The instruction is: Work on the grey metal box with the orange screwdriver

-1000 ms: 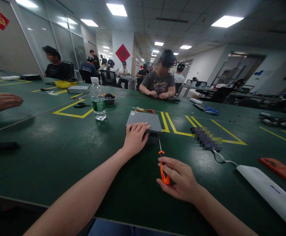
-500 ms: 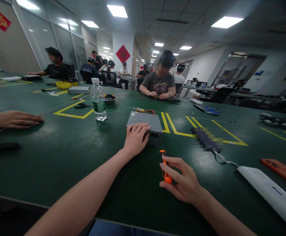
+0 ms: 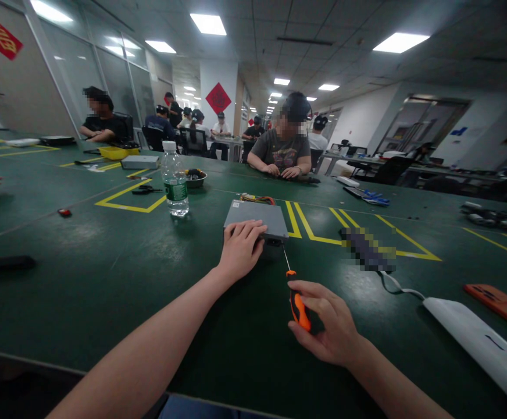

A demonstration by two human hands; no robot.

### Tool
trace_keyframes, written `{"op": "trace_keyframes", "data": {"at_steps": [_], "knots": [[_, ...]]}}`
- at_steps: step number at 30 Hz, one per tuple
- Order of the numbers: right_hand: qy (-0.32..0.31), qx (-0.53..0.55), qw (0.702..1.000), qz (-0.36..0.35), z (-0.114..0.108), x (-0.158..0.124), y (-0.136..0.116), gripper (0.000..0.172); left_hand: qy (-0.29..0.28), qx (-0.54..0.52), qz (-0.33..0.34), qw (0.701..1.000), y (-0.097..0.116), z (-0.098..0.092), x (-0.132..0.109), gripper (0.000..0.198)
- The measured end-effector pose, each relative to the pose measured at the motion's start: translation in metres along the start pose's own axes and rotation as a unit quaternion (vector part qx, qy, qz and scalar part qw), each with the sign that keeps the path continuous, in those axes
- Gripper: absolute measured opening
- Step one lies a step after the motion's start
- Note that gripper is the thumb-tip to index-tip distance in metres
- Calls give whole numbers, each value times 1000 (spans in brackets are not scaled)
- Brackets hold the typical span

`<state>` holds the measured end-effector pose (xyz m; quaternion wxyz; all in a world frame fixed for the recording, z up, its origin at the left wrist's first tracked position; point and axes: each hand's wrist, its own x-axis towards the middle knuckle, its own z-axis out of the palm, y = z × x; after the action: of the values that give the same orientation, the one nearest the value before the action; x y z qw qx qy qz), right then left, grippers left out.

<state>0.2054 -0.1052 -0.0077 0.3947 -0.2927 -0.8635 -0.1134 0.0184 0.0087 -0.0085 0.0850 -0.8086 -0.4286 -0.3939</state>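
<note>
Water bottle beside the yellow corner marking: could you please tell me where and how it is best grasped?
Probably take the water bottle round its labelled middle, fingers coming from the near side: it stands upright and capped, with nothing in front of it.

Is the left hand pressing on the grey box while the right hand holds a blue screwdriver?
Not quite. The head view shows that the screwdriver in the right hand has an orange and black handle, not a blue one. The left hand does rest on the grey box.
</note>
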Motion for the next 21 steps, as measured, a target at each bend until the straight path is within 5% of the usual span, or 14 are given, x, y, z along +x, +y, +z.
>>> {"op": "trace_keyframes", "data": {"at_steps": [7,15,21], "knots": [[-89,-19,996,-16,-1,-1,0,39,3,-2,3,1000,0,1,0,27],[-61,-15,998,-9,4,-2,1,35,2,-6,0,1000,0,1,0,27],[-117,-42,992,-14,2,1,-2,39,3,-7,-3,1000,1,0,0,28]]}}
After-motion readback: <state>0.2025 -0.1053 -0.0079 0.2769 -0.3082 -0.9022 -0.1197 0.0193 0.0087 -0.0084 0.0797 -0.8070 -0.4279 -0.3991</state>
